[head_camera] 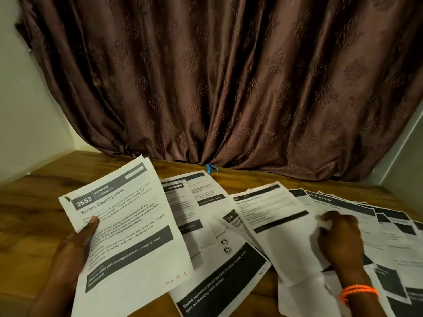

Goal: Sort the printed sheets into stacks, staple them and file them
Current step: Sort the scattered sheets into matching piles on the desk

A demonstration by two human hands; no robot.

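Plainly sorting: the left hand [79, 234] pinches a held stack [128, 227], thumb on top, while the right hand [338, 239] curls its fingers on loose sheets [270, 216] fanned across the bench [45, 186]. Next, lift a matching page; the blue stapler [210, 168] waits beyond.

You see a wooden table [57, 191] with smooth, faintly shiny grain; at twelve o'clock a satiny embossed cloth curtain [229, 88]; matt printed paper sheets [263, 216]; a blue plastic-looking stapler [210, 168].

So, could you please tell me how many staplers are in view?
1: a small blue stapler on the brown wooden table, at the far edge against the curtain. Others may lie hidden under the sheets.
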